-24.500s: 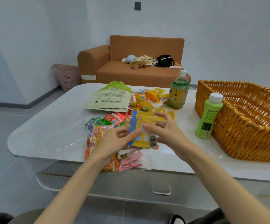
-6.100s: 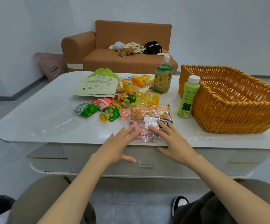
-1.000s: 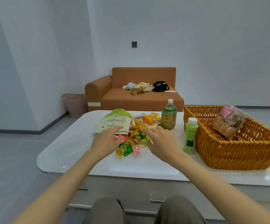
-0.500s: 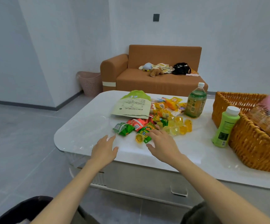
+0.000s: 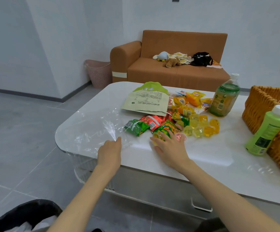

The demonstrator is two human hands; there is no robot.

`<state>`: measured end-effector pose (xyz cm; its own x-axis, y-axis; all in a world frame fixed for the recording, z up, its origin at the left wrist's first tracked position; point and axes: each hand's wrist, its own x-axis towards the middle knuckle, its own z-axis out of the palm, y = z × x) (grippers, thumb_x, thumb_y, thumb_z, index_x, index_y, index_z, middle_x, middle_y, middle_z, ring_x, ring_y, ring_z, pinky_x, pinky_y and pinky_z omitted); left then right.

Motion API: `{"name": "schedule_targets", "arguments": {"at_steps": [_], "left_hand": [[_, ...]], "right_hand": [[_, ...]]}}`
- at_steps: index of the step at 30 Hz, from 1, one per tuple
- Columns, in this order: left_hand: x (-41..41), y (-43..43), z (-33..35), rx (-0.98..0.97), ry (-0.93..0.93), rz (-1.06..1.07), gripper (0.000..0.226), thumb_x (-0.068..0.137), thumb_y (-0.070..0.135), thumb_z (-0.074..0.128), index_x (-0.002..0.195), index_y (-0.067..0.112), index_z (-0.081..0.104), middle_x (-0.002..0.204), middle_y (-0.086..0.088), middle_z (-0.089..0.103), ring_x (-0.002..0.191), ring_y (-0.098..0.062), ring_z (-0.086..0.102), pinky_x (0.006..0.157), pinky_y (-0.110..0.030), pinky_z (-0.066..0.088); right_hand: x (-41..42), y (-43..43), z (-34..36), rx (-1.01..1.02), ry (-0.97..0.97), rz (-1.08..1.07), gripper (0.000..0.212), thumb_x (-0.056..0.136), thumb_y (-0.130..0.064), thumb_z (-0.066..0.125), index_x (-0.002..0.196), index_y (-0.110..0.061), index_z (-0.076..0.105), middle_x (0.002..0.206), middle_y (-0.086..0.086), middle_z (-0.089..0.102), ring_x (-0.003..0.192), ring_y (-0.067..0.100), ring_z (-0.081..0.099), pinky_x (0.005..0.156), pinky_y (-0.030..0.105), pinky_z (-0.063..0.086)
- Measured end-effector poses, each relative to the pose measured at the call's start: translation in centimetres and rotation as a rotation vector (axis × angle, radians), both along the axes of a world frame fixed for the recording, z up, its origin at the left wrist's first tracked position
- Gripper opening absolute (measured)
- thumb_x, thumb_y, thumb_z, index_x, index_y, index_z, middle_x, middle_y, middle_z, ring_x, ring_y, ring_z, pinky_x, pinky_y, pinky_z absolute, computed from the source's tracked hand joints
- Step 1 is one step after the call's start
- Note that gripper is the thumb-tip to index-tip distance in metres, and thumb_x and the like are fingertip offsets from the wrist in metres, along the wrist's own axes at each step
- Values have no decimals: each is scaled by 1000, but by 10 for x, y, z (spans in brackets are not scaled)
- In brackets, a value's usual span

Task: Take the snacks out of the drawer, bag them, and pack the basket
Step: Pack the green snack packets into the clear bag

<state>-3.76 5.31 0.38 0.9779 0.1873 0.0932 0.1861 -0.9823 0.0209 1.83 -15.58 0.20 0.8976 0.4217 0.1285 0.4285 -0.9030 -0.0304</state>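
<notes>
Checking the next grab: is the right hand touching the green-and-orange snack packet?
Touching. The head view shows the right hand spread flat, its fingers lying on the near end of the packet.

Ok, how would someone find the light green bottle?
Find the white table, then the big woven basket at its right end. The bottle stands upright just in front of the basket. It is solid lime green with a flat white cap, while the other bottle, farther back, is see-through and rounder.
</notes>
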Motion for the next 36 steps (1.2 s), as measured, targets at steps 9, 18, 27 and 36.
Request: {"name": "schedule_targets", "arguments": {"at_steps": [9, 18, 27, 36], "left_hand": [[-21, -30, -3, -200, -85, -210, 24, 97, 15, 40, 103, 14, 62, 83, -6, 49, 94, -32, 56, 67, -32, 35], [-26, -63, -3, -385, -102, -404, 29, 100, 24, 44, 116, 19, 68, 113, -4, 69, 109, -25, 58, 95, -29, 39], [-26, -54, -2, -485, 51, -454, 46, 102, 23, 42, 146, 33, 36, 156, 10, 28, 145, -13, 21, 119, -39, 13], [-36, -20, 3, -174, 362, -57, 87, 94, 61, 35, 152, 21, -15, 160, -15, -8, 146, -42, -2, 114, -59, 12]], "right_hand": [[-11, -48, 10, 78, -61, -115, 30, 96, -35, 43, 106, -29, 70, 126, -7, 60, 117, 21, 53, 92, 42, 41], [-16, -69, 31, 135, -38, -211, 31, 95, -33, 48, 121, -32, 64, 148, -1, 39, 142, 25, 19, 113, 55, 8], [-6, -28, 16, 173, 140, -242, 85, 85, -53, 58, 148, -11, 21, 136, 14, 43, 130, 34, 28, 113, 44, 12], [4, -41, 24, 628, 4, -259, 16, 88, -17, 61, 73, -15, 63, 72, 2, 61, 78, 27, 55, 60, 31, 33]]}}
